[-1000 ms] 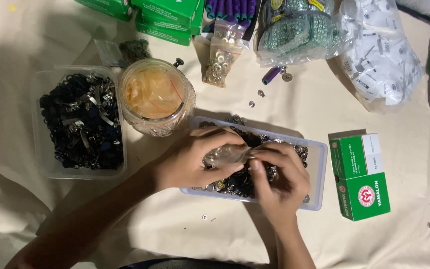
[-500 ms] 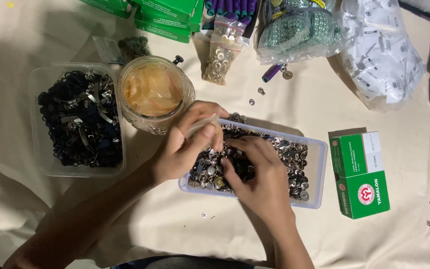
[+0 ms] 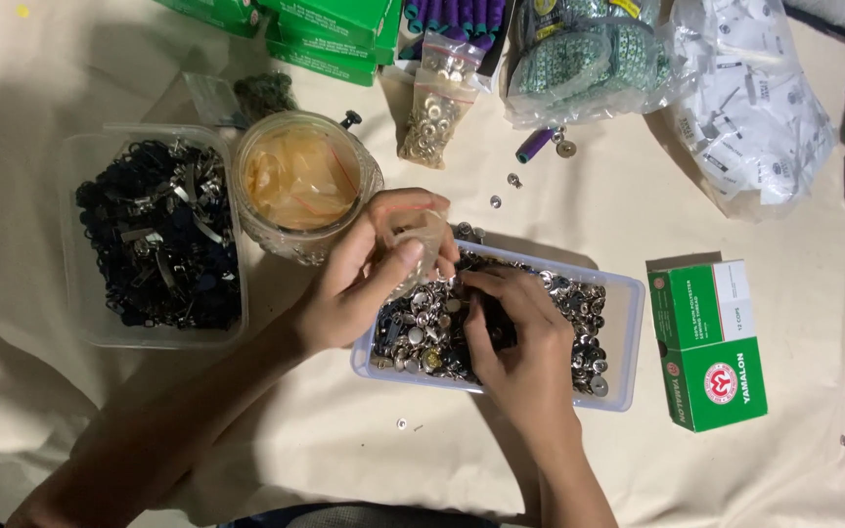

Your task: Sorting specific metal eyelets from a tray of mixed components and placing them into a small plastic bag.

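My left hand (image 3: 359,284) pinches a small clear plastic bag (image 3: 421,240) at the tray's eleven o'clock corner, while my right hand (image 3: 515,337) digs curled fingers into the metal snap buttons (image 3: 422,332) in the clear tray (image 3: 628,332). I'd judge it best to hold the bag's mouth open and low over the tray, so strays fall back in.

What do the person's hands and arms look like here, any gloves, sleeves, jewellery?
Both are bare. The left hand and right hand wear no gloves, and no rings show on the fingers. No watch or band shows on either wrist. Both forearms are uncovered as far as the bottom edge of the picture, with no sleeve in view. The nails look short and unpainted.
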